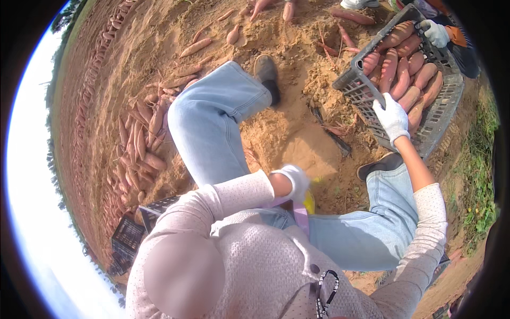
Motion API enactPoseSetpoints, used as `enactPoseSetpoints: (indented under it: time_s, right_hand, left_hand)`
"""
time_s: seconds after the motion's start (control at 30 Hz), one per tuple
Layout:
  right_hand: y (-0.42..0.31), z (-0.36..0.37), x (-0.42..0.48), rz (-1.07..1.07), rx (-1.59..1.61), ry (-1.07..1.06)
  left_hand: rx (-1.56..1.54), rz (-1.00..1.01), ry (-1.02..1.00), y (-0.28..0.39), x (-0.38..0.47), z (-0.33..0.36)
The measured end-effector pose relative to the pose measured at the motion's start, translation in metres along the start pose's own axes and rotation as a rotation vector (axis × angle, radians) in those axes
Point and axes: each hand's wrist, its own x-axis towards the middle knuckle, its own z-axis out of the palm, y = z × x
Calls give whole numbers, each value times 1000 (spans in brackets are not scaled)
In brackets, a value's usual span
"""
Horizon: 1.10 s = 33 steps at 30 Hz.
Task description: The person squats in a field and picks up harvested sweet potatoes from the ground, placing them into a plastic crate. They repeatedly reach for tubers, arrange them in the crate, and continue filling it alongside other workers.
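My right hand (392, 117), in a white knit glove, grips the near rim of a dark plastic crate (372, 91). Several reddish sweet potatoes (399, 75) lie in the crate, which sits tilted in the view at the upper right. Over my lap, my left hand (295, 181) is bent inward in a white glove; it is blurred and its fingers are hidden. Close to it are a lilac strap (301, 219) and a yellow object (308, 201), partly covered. A co-worker's gloved hand (435, 33) is at the far side of the crate.
Heaped sweet potatoes (139, 139) lie left of my leg. More loose roots (196, 48) are scattered ahead on sandy soil. Black crates (128, 235) stand at lower left. A dark strip (332, 133) lies between my feet. Green plants (480, 191) grow along the right.
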Motion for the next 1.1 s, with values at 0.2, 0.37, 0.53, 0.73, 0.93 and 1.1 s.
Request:
enactPoseSetpoints:
  time_s: [0.2, 0.37, 0.53, 0.73, 0.93, 1.1]
  right_hand:
    - [153, 50, 45, 71, 371, -229]
    - [155, 40, 69, 106, 481, -319]
    - [136, 20, 71, 204, 594, -382]
    - [24, 98, 19, 111, 738, -591]
    - [-170, 155, -121, -349, 547, -1034]
    - [-276, 203, -238, -709, 367, -1365]
  left_hand:
    - [-501, 58, 1354, -18, -222, 124]
    - [-403, -1321, 1546, -51, -242, 342]
    - [-422, -1261, 1558, -58, -240, 400]
    - [-672, -1583, 1252, -51, -308, 398]
    - [-658, -1901, 1332, -44, -404, 435]
    - [-1062, -2069, 1751, 9, -515, 544]
